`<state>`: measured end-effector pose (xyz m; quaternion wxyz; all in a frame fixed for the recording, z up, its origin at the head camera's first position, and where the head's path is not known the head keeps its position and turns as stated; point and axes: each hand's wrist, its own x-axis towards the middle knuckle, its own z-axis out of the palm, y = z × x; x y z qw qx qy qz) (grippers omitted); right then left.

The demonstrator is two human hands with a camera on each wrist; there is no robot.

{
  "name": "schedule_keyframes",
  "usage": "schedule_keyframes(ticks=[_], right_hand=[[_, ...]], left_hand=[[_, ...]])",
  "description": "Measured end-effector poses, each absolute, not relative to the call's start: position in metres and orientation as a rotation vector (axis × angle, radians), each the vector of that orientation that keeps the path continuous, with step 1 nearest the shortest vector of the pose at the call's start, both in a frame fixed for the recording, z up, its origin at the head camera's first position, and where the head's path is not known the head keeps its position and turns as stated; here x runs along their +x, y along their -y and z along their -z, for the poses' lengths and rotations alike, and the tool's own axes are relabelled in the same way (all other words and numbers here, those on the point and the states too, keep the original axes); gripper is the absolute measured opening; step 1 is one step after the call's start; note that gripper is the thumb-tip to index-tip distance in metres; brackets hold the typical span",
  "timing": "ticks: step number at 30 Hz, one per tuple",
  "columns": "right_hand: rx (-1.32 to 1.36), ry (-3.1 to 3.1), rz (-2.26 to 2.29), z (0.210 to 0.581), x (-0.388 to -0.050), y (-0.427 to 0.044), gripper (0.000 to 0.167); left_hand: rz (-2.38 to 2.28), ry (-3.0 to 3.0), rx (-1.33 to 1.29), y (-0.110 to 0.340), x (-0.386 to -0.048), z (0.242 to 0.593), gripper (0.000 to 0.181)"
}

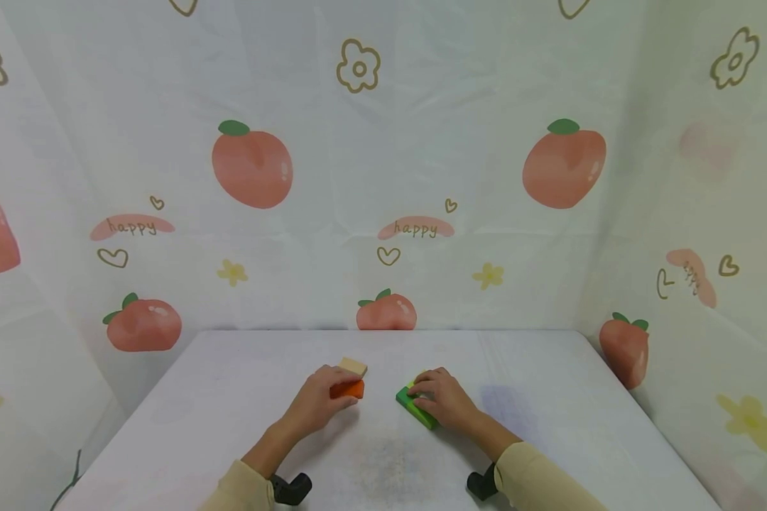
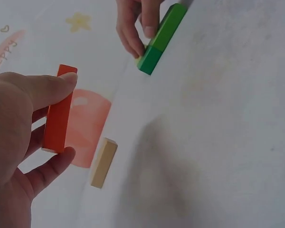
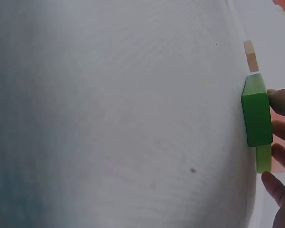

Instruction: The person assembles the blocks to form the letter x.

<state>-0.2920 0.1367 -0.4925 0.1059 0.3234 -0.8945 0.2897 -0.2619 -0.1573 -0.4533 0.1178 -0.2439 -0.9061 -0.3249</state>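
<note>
My left hand point(image 1: 319, 401) pinches an orange block point(image 2: 59, 116) lengthwise between thumb and fingers, lifted above the table. A plain wooden block point(image 2: 104, 163) lies just beyond it on the tabletop. Over on the right, my right hand point(image 1: 444, 399) curls over a group of green blocks, its fingers about a lime block point(image 3: 263, 159) at the far side. In front of the lime one, a dark green block point(image 2: 149, 61) and a brighter green block point(image 2: 168, 28) lie end to end in a line. The fingers partly hide the lime block in the head view.
The white table point(image 1: 383, 468) carries faint bluish smudges. A printed cloth point(image 1: 383, 142) with fruit and flowers hangs around the back and sides. Black wrist-worn parts point(image 1: 292, 490) show below the sleeves.
</note>
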Motion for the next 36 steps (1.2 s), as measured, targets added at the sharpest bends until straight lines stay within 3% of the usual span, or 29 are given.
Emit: schedule_keyframes(ticks=[22, 36], right_hand=[[0.935, 2.676, -0.849, 0.494, -0.292, -0.136, 0.015], [0.930, 2.682, -0.826, 0.491, -0.293, -0.135, 0.016]], left_hand=[[0.942, 2.595, -0.753, 0.147, -0.275, 0.434, 0.035], [1.038, 2.549, -0.705, 0.137, -0.280, 0.447, 0.033]])
